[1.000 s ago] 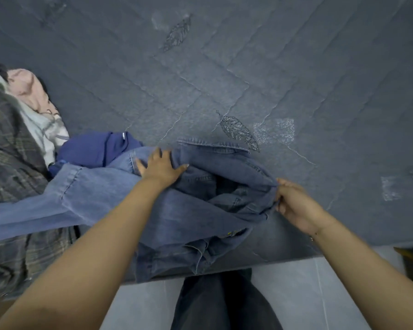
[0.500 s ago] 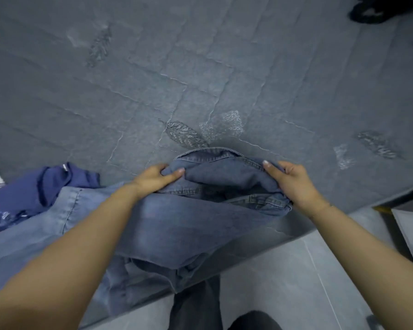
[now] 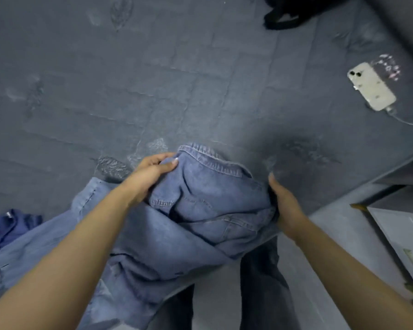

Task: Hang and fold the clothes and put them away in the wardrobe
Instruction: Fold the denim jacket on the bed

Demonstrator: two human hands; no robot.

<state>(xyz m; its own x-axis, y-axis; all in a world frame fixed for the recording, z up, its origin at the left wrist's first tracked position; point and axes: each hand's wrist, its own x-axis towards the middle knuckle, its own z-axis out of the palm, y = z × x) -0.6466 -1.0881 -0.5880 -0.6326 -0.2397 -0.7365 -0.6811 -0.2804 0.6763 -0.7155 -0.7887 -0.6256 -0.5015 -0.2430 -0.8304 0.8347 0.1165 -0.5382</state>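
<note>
Blue denim jeans (image 3: 200, 210) lie bunched at the near edge of a grey quilted bed (image 3: 153, 79), waistband uppermost, legs trailing left and over the edge. My left hand (image 3: 150, 172) grips the left end of the waistband with the thumb on top. My right hand (image 3: 284, 206) clasps the right side of the bundle, fingers tucked under the denim. A dark blue garment (image 3: 7, 227) lies crumpled at the far left edge.
A white phone (image 3: 371, 85) on a charging cable rests on the bed at the right. A black item (image 3: 289, 13) lies at the top. Grey floor tiles (image 3: 339, 246) and a white piece of furniture (image 3: 405, 236) are at the lower right.
The view has swung right: the plaid and pale clothes left the frame and the phone came in. Both hands carried the jeans rightward along the bed edge, waistband now pulled up.
</note>
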